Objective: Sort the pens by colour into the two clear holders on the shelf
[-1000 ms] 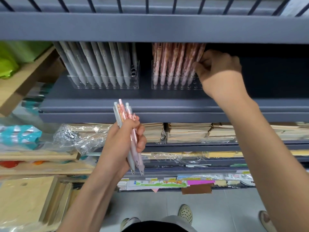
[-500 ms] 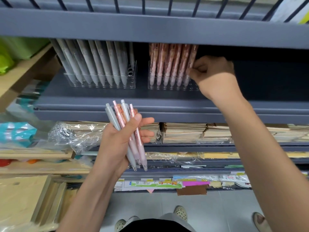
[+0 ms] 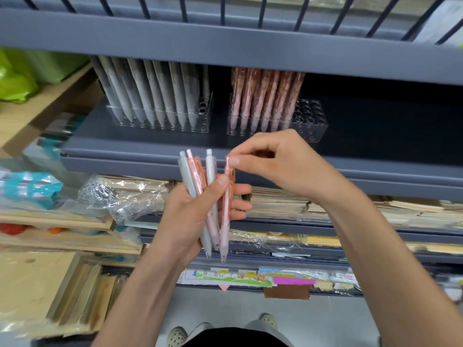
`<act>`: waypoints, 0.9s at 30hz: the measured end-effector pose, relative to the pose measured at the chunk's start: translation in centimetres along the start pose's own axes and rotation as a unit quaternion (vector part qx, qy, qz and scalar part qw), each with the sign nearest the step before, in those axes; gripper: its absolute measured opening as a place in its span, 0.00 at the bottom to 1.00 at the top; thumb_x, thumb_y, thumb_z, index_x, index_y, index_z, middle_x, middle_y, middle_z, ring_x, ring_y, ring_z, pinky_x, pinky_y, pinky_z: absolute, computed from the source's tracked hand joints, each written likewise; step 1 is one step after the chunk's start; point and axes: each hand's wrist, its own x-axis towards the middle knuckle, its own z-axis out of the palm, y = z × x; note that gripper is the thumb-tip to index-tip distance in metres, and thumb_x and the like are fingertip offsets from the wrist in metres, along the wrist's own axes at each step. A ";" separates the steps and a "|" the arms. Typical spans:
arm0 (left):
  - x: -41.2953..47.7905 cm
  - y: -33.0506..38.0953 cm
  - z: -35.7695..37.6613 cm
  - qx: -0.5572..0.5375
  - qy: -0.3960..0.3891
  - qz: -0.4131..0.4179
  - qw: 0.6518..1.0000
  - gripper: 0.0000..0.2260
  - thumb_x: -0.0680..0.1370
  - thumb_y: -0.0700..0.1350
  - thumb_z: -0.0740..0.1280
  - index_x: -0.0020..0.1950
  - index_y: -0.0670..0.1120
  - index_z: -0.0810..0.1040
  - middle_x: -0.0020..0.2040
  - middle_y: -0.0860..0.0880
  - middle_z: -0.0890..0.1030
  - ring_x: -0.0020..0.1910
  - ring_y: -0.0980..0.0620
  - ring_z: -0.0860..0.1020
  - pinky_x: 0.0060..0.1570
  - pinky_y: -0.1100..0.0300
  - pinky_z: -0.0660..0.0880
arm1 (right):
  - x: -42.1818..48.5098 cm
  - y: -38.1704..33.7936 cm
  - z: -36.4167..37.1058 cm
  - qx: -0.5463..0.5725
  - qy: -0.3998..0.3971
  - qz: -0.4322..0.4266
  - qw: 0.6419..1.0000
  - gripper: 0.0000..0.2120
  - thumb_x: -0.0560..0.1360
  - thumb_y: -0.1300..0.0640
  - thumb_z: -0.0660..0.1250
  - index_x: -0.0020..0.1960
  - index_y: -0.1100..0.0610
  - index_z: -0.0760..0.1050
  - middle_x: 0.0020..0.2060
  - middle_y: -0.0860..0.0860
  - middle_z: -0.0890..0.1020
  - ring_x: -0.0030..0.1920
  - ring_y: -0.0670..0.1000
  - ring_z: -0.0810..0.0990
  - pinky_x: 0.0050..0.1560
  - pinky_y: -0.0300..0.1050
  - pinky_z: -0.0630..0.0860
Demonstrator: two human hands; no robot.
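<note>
Gripping a small bunch of pens [image 3: 209, 196] in the left hand [image 3: 185, 216], with fingers curled round behind and the thumb pressed across the front. Standing up in that fist with tips down and click tops up, some grey and some pink, fanned out a bit. Pinching the top of the pink pen [image 3: 226, 216] at the right side of the bunch, between the thumb and first finger of the right hand [image 3: 288, 164], with the other right fingers curled in loosely. Just beside and a little above the left hand, so close that both touch that same pink pen. Up past both hands, on the dark grey shelf [image 3: 140, 149], two see-through boxes side by side. Above and a bit left of the left hand, the left clear holder [image 3: 160, 125], nearly full of grey pens [image 3: 150, 96] standing tip down. Above the right hand, the right clear holder [image 3: 310, 121], with pink pens [image 3: 260, 96] filling its left part and open holes on its right part. Well apart from both holders, down in front of the shelf edge. Behind and below the hands, wrapped paper stacks [image 3: 275, 204] on lower shelves. Far down under the arms, two shoes [image 3: 176, 336] on a grey floor.
</note>
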 end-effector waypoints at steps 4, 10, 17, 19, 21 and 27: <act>0.1 -0.3 0.3 0.002 -0.013 0.005 1.000 0.09 0.77 0.47 0.68 0.47 0.47 0.87 0.48 0.38 0.86 0.43 0.40 0.86 0.40 0.56 0.83 | -0.1 0.4 -0.4 0.068 -0.023 0.004 0.997 0.02 0.73 0.57 0.73 0.45 0.55 0.84 0.39 0.46 0.85 0.41 0.41 0.79 0.46 0.33 0.76; 0.6 -1.3 0.9 0.023 -0.035 0.003 0.999 0.08 0.78 0.47 0.67 0.46 0.49 0.87 0.51 0.39 0.86 0.45 0.41 0.86 0.41 0.56 0.83 | -0.9 1.6 -2.0 0.227 0.088 0.033 0.969 0.03 0.74 0.57 0.72 0.44 0.56 0.82 0.36 0.51 0.83 0.35 0.47 0.77 0.37 0.40 0.73; 1.0 -3.3 3.1 0.049 -0.034 0.013 0.998 0.08 0.77 0.48 0.68 0.40 0.52 0.84 0.44 0.36 0.84 0.23 0.54 0.72 0.23 0.65 0.68 | -3.2 3.4 -3.7 0.262 0.149 0.026 0.953 0.07 0.74 0.58 0.71 0.49 0.61 0.81 0.37 0.53 0.84 0.36 0.50 0.80 0.36 0.41 0.78; 1.4 -3.6 3.9 0.038 -0.033 0.012 0.999 0.06 0.76 0.48 0.69 0.41 0.51 0.84 0.44 0.39 0.85 0.23 0.54 0.72 0.22 0.65 0.68 | -4.2 4.0 -3.9 0.186 0.100 0.032 0.977 0.06 0.73 0.60 0.73 0.49 0.59 0.82 0.38 0.52 0.84 0.37 0.50 0.82 0.38 0.41 0.79; 1.6 -3.9 4.7 0.029 -0.033 0.009 0.999 0.06 0.76 0.48 0.69 0.43 0.47 0.83 0.43 0.41 0.86 0.23 0.54 0.72 0.22 0.65 0.68 | -4.8 4.5 -4.4 0.154 0.076 0.036 0.984 0.05 0.73 0.61 0.72 0.49 0.59 0.82 0.38 0.51 0.85 0.37 0.50 0.82 0.39 0.41 0.79; 1.7 -4.3 6.5 0.015 -0.023 0.005 1.000 0.12 0.78 0.52 0.68 0.41 0.46 0.72 0.30 0.49 0.75 0.22 0.54 0.69 0.21 0.64 0.65 | -3.5 4.6 -8.4 0.258 0.248 -0.001 0.934 0.02 0.79 0.61 0.64 0.49 0.59 0.75 0.38 0.56 0.84 0.38 0.56 0.85 0.40 0.44 0.81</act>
